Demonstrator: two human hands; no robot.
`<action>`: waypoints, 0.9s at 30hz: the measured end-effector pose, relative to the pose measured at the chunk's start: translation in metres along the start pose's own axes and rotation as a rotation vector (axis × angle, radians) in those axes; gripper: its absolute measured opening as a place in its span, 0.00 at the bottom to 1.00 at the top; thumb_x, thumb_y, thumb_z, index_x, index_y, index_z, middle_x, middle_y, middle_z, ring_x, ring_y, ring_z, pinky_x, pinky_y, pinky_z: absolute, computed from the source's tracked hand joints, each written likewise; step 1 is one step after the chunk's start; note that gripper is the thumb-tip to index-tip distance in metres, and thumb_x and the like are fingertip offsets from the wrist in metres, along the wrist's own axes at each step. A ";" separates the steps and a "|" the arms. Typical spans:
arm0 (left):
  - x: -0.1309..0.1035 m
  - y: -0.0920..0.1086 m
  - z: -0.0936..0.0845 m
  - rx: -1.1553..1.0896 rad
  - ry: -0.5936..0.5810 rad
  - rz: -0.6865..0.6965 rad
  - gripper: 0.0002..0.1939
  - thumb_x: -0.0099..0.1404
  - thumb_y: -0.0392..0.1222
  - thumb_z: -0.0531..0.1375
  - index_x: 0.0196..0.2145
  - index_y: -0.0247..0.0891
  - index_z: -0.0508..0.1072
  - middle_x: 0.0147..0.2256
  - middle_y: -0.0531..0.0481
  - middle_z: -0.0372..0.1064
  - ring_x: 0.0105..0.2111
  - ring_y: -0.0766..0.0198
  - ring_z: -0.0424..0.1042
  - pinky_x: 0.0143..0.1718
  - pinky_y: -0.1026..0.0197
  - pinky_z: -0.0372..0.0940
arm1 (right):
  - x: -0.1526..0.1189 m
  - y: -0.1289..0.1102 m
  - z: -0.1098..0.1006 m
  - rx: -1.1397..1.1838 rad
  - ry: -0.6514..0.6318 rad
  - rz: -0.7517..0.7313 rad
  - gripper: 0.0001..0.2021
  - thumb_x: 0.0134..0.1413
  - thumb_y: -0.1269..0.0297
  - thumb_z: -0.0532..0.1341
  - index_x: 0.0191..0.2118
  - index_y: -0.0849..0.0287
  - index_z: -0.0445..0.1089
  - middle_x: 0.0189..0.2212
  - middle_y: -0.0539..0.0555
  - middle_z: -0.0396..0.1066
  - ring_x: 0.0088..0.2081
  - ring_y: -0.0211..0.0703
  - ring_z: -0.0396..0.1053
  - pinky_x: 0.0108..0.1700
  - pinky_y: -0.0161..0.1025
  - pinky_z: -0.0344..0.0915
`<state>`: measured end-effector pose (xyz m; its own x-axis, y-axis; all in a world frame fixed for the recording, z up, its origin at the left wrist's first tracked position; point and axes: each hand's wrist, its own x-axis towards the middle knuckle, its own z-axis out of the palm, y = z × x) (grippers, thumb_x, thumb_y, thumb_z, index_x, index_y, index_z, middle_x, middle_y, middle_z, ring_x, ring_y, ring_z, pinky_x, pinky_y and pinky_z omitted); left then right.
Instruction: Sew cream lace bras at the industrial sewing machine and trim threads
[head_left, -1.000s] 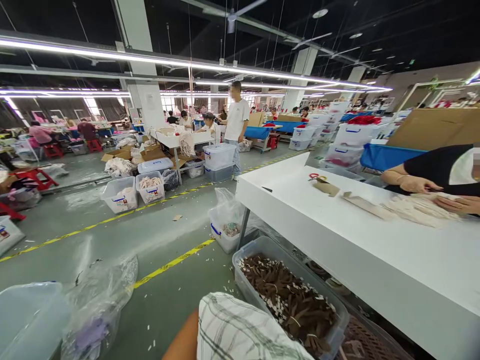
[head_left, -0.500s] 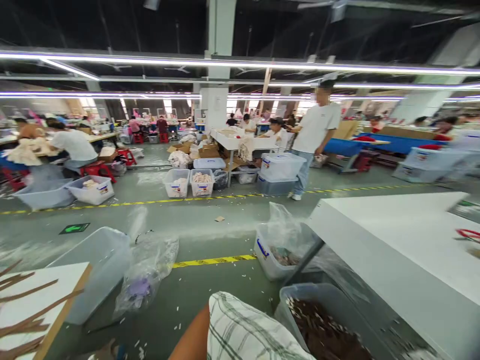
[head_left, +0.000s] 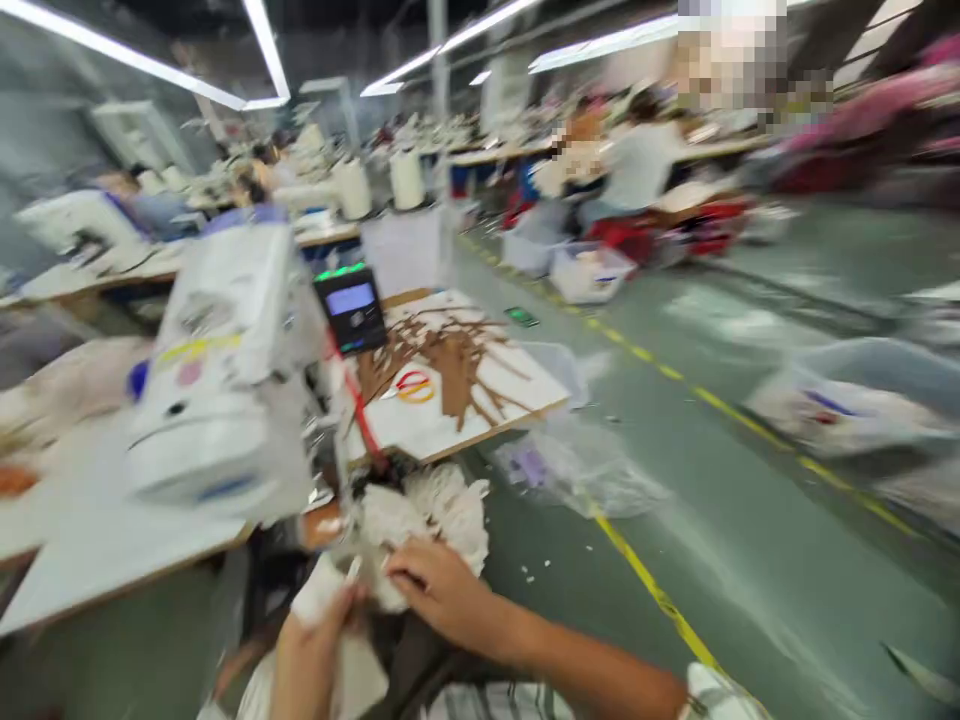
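Observation:
Both my hands are at a cream ruffled fabric piece (head_left: 457, 515) below the sewing machine (head_left: 225, 390). My left hand (head_left: 326, 625) pinches a white edge of the cloth, its fingers partly blurred. On the other side, my right hand (head_left: 442, 590) has its fingers curled closed on the same fabric. Some of the cloth hangs down past my left wrist. Close above the fabric is the machine's needle area, smeared by motion, so I cannot tell whether the cloth touches it.
Brown strips (head_left: 454, 365) and red-and-yellow scissors (head_left: 414, 387) lie on the white tabletop (head_left: 525, 385). A black control panel (head_left: 351, 308) stands beside the machine. Plastic bags (head_left: 577, 470) lie on the floor at right, near a yellow tape line (head_left: 645, 575). Farther back are bins (head_left: 589, 272) and seated people.
My view has swung left from the aisle to the sewing machine. Both hands have come into view, holding cream fabric; earlier only an arm or leg part and plaid cloth showed.

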<state>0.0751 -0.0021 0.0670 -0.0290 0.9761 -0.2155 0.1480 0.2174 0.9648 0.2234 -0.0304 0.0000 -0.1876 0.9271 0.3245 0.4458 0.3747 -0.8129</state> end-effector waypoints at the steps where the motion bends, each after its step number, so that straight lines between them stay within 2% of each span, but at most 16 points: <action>1: -0.003 -0.015 -0.010 -0.009 0.025 -0.046 0.13 0.68 0.49 0.60 0.43 0.35 0.73 0.41 0.47 0.73 0.38 0.61 0.73 0.40 0.55 0.71 | -0.002 -0.003 0.004 0.029 0.004 -0.031 0.09 0.64 0.68 0.55 0.42 0.56 0.73 0.36 0.53 0.76 0.40 0.42 0.72 0.44 0.38 0.68; 3: -0.006 -0.041 -0.024 -0.075 -0.006 -0.116 0.16 0.59 0.51 0.67 0.28 0.33 0.75 0.26 0.51 0.71 0.29 0.63 0.70 0.35 0.59 0.68 | -0.002 -0.007 0.012 0.072 0.011 -0.068 0.08 0.64 0.69 0.55 0.42 0.55 0.72 0.36 0.53 0.76 0.39 0.42 0.72 0.43 0.39 0.68; 6: -0.006 -0.063 -0.029 -0.235 -0.051 -0.168 0.16 0.56 0.51 0.69 0.33 0.34 0.77 0.28 0.51 0.73 0.30 0.64 0.70 0.36 0.61 0.66 | 0.003 -0.009 0.024 0.092 0.053 -0.063 0.07 0.64 0.69 0.57 0.42 0.54 0.72 0.36 0.54 0.75 0.39 0.42 0.72 0.41 0.40 0.68; 8: -0.006 -0.064 -0.027 -0.337 -0.109 -0.161 0.16 0.58 0.49 0.68 0.38 0.34 0.78 0.33 0.49 0.75 0.33 0.62 0.71 0.39 0.61 0.66 | 0.003 -0.010 0.030 0.082 0.078 -0.037 0.07 0.64 0.69 0.57 0.42 0.54 0.71 0.36 0.54 0.75 0.39 0.43 0.72 0.41 0.40 0.68; 10: -0.007 -0.061 -0.023 -0.340 -0.136 -0.139 0.16 0.60 0.49 0.66 0.40 0.35 0.78 0.36 0.47 0.76 0.37 0.60 0.72 0.42 0.60 0.66 | 0.003 -0.008 0.034 0.070 0.091 -0.016 0.07 0.64 0.69 0.57 0.42 0.54 0.71 0.36 0.53 0.75 0.39 0.42 0.72 0.42 0.40 0.68; 13: -0.009 -0.055 -0.022 -0.244 -0.131 -0.124 0.17 0.62 0.49 0.65 0.45 0.35 0.78 0.38 0.47 0.76 0.40 0.58 0.72 0.44 0.60 0.66 | 0.003 -0.004 0.036 0.054 0.104 0.036 0.06 0.64 0.68 0.57 0.42 0.54 0.71 0.36 0.53 0.75 0.39 0.42 0.72 0.41 0.40 0.68; 18: -0.008 -0.055 -0.023 -0.056 -0.134 -0.082 0.17 0.65 0.49 0.62 0.46 0.35 0.77 0.36 0.48 0.75 0.37 0.60 0.71 0.38 0.63 0.65 | 0.006 0.004 0.033 0.041 0.063 0.121 0.05 0.64 0.66 0.58 0.40 0.55 0.71 0.36 0.53 0.74 0.37 0.42 0.72 0.39 0.37 0.66; 22: -0.008 -0.062 -0.028 0.096 -0.158 -0.004 0.13 0.66 0.47 0.61 0.39 0.35 0.78 0.34 0.48 0.75 0.33 0.62 0.70 0.34 0.64 0.64 | 0.011 0.010 0.023 0.050 -0.045 0.062 0.05 0.61 0.69 0.59 0.35 0.56 0.71 0.31 0.51 0.73 0.35 0.40 0.70 0.37 0.36 0.63; 27: -0.008 -0.070 -0.033 0.171 -0.230 0.091 0.13 0.65 0.45 0.61 0.28 0.34 0.75 0.24 0.50 0.72 0.25 0.64 0.69 0.29 0.64 0.63 | 0.019 0.011 0.010 0.085 -0.199 0.037 0.06 0.50 0.75 0.60 0.27 0.58 0.66 0.24 0.47 0.64 0.27 0.35 0.62 0.30 0.33 0.55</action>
<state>0.0320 -0.0251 0.0065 0.2138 0.9609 -0.1761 0.3041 0.1058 0.9467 0.2162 -0.0087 -0.0071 -0.3456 0.9171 0.1984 0.3822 0.3307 -0.8629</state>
